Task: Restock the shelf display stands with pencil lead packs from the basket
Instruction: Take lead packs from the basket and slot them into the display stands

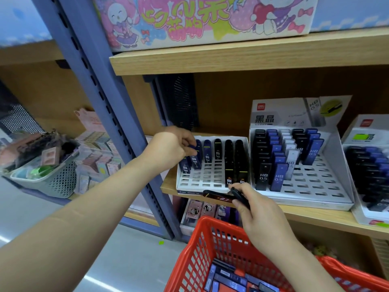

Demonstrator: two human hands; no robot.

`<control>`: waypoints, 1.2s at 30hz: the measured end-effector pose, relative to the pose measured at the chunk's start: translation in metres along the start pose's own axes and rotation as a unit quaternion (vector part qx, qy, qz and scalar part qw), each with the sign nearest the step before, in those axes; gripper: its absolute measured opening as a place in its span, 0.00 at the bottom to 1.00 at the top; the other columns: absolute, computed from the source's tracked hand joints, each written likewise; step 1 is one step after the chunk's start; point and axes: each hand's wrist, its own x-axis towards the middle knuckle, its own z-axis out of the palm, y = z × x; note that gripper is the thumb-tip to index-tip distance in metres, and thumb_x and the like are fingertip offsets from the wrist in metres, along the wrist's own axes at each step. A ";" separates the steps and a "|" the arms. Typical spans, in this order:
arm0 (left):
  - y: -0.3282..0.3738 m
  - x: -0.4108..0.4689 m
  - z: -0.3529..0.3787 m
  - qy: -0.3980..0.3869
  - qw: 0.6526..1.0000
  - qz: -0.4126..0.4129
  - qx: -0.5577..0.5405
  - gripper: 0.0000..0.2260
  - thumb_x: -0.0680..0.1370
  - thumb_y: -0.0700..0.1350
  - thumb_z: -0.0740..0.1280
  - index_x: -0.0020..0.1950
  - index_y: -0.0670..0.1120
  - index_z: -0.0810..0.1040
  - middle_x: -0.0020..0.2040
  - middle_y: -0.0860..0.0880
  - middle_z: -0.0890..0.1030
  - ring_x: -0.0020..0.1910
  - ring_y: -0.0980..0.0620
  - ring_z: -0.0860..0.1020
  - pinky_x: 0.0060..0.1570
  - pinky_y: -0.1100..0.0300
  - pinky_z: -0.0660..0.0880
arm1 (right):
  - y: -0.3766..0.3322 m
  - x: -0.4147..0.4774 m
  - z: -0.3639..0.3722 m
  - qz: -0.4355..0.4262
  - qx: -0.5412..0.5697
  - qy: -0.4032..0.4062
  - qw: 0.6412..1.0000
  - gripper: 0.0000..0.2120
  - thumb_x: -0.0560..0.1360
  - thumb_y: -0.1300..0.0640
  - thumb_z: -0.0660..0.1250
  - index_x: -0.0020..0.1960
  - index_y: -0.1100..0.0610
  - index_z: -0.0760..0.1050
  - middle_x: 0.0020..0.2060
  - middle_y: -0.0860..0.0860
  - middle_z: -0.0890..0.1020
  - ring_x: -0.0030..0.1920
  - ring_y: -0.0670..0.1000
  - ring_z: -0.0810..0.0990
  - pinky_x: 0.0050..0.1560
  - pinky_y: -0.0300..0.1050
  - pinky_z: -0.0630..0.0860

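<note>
A white slotted display stand (201,182) sits on the wooden shelf, with blue lead packs in its left columns and black ones on the right. My left hand (170,147) pinches a blue lead pack (192,146) at the stand's upper left corner. Just in front of the stand's lower edge, my right hand (257,216) holds a few black lead packs (219,197), one lying sideways. Below it stands the red basket (195,249) with several more packs (229,279) at the bottom.
A larger white HB 0.5 stand (303,186) is right of the first, and a third stand (366,178) lies at the far right. A grey basket (54,180) of goods sits on the left shelf. A blue upright post (109,114) divides the bays.
</note>
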 end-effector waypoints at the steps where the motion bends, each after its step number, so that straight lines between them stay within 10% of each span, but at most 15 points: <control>1: 0.002 0.000 0.001 -0.006 1.000 0.002 0.004 0.10 0.72 0.41 0.74 0.52 0.42 0.81 0.46 0.46 0.80 0.45 0.52 0.78 0.49 0.60 0.77 | 0.001 0.000 0.000 0.004 0.010 0.000 1.000 0.15 0.81 0.52 0.61 0.68 0.45 0.67 0.37 0.39 0.74 0.33 0.38 0.71 0.30 0.35 0.67; 17: -0.002 -0.003 0.017 0.065 0.995 0.025 0.068 0.07 0.71 0.41 0.75 0.47 0.44 0.83 0.41 0.52 0.70 0.36 0.56 0.69 0.35 0.80 0.63 | 0.003 0.004 0.009 0.043 0.153 0.045 0.986 0.04 0.81 0.55 0.63 0.52 0.46 0.71 0.33 0.46 0.79 0.34 0.40 0.76 0.34 0.36 0.72; 29: 0.003 -0.003 0.015 0.040 0.972 0.085 0.213 0.11 0.73 0.45 0.74 0.53 0.44 0.83 0.48 0.48 0.75 0.52 0.48 0.71 0.47 0.61 0.67 | -0.009 0.006 0.008 0.110 0.294 0.086 0.946 0.06 0.80 0.55 0.64 0.47 0.45 0.72 0.39 0.48 0.82 0.42 0.43 0.80 0.37 0.29 0.69; 36: 0.045 -0.026 -0.014 -0.147 0.980 -0.009 -0.130 0.09 0.78 0.43 0.66 0.58 0.46 0.80 0.43 0.49 0.84 0.36 0.60 0.80 0.40 0.68 0.77 | -0.015 0.008 0.004 0.118 0.363 0.110 0.918 0.04 0.79 0.56 0.66 0.46 0.50 0.75 0.35 0.46 0.77 0.33 0.36 0.74 0.35 0.26 0.70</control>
